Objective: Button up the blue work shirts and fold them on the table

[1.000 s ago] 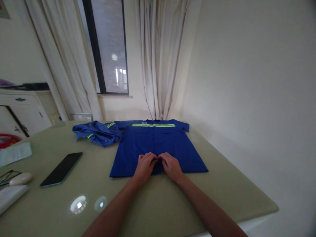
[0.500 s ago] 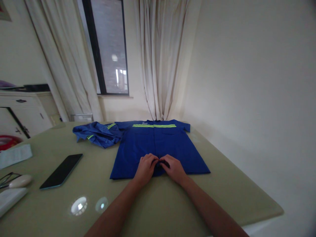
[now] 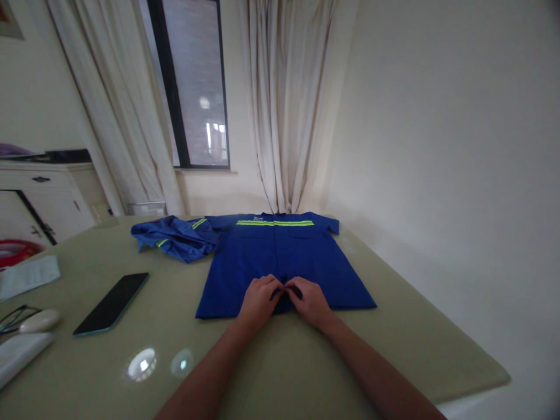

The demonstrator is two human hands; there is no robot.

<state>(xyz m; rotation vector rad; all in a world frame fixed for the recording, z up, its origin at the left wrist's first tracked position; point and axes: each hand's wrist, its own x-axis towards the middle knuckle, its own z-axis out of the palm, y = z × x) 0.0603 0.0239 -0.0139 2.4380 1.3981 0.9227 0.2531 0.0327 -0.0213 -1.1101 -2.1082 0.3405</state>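
Observation:
A blue short-sleeved work shirt (image 3: 297, 254) lies spread flat on the table, its collar toward the window and its hem toward me. Yellow-green reflective strips cross its chest, with small pale lettering above the left one. At the front placket near the hem, my left hand (image 3: 261, 300) pinches the fabric with thumb and fingers. Right beside it, my right hand (image 3: 311, 300) pinches the same spot, the fingertips of both hands meeting. Whatever small part sits between the fingertips is hidden. A second blue garment (image 3: 177, 238) with reflective strips lies crumpled against the shirt's left sleeve.
On the pale green table (image 3: 350, 356), a phone (image 3: 112, 303) lies to the left. Further left are a paper sheet (image 3: 30, 277), glasses (image 3: 17, 315), a pale computer mouse (image 3: 40, 321) and a white object (image 3: 21, 353). A wall (image 3: 437, 175) borders the right side.
The view has shifted very slightly. Both hands stay at the shirt's placket, with the fingertips moved only a little.

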